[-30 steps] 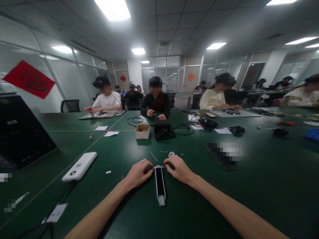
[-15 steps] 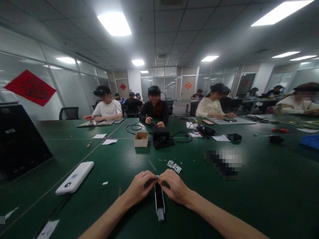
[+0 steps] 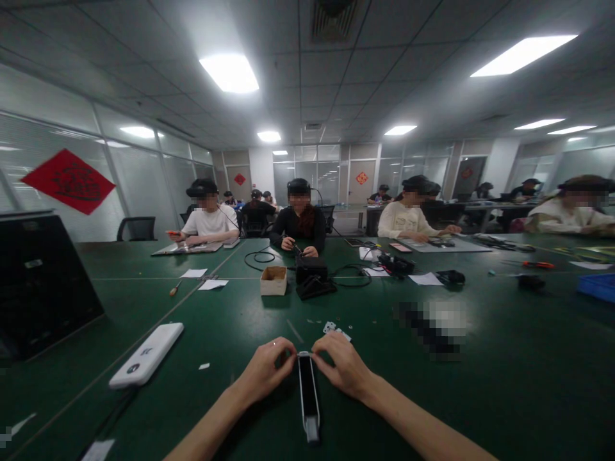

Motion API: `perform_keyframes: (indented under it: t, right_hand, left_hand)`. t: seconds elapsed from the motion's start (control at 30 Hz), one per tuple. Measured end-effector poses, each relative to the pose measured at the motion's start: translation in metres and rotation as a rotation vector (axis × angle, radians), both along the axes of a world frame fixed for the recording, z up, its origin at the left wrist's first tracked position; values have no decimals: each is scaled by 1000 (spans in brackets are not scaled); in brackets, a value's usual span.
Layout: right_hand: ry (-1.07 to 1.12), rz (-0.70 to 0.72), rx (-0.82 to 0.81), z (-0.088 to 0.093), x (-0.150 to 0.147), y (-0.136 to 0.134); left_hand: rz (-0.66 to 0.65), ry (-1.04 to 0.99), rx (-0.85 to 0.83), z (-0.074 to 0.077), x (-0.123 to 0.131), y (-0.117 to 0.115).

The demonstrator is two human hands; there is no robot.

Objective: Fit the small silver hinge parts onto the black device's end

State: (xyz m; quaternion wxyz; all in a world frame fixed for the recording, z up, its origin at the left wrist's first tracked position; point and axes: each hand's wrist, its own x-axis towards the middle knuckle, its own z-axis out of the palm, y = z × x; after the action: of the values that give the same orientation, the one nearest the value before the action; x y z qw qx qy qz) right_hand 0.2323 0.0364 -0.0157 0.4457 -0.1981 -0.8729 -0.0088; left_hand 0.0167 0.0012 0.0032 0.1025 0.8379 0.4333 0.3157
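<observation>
A long, narrow object [image 3: 309, 390] lies on the green tabletop before me, with a black face, a pale rim and a grey block at its near end. My left hand [image 3: 270, 370] is at the left of its far end, thumb and index finger pinched. On the opposite side my right hand [image 3: 343, 366] makes a similar pinch. Whether the fingertips touch the pale far end, or hold something tiny, I cannot make out. Just beyond my right hand are small white plates with holes [image 3: 330, 327], partly covered by it.
A white power bank [image 3: 148, 355] with a cable lies at left, near a black panel [image 3: 45, 282]. Farther off stand a small cardboard box [image 3: 273, 282] and a black device [image 3: 311, 272]. A blurred-out item [image 3: 432, 325] lies at right. Several people sit across the table [image 3: 504, 384].
My hands have parted slightly, uncovering the far end of the narrow object between them. The whole view has shifted, so the scene sits a little lower.
</observation>
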Motion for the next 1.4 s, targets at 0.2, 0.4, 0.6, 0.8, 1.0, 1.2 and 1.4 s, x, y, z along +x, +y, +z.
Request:
perform_keyframes:
  t: [0.2,0.4,0.6,0.8,1.0,1.2,1.4]
  right_hand:
    - [-83,-197,-73,3,19,14]
    - [-249,-194,-107,4,23,13]
    - [-238,-396,-19,10,45,34]
    - [-329,-975,-114,14,137,74]
    - [-363,-1174,-445,0,216,85]
    - [-219,-1064,-558,-9,246,88]
    - [89,-945,-821,-16,259,85]
  left_hand:
    - [103,7,-152,-2,-15,10]
    - [85,29,-209,-3,-14,10]
    - [67,15,-254,1,-12,7]
    - [74,-7,-270,2,-11,6]
    - [65,-22,-276,0,-12,7]
    - [61,-23,-317,9,-9,4]
    - [30,-15,-345,9,-10,8]
